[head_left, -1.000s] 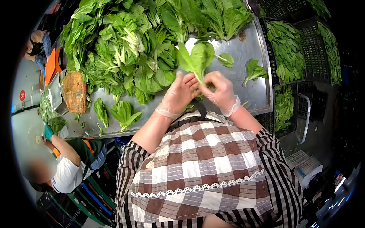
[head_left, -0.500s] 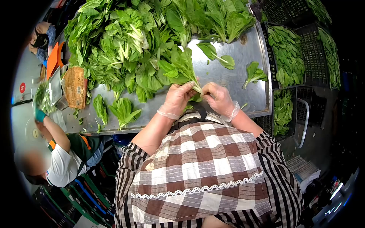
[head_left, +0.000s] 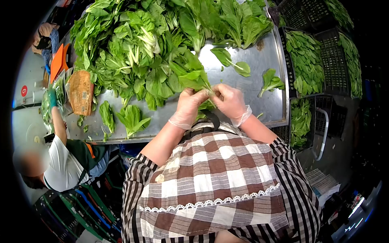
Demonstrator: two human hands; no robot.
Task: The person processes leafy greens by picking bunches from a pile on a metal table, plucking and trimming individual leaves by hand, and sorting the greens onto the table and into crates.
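Left hand [head_left: 189,106] and right hand [head_left: 230,100], both gloved, pinching the stem end of a leafy green bunch [head_left: 190,75], held just above the metal table [head_left: 259,60], beside the big heap of greens [head_left: 133,44], coworker's gloved hand [head_left: 52,97] at far left

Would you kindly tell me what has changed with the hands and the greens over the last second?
The leafy bunch, held upright a second ago, has been tipped down and left toward the pile. The left hand and right hand keep hold of its stem end. The co-worker's gloved hand rose. The loose leaves on the table stayed.
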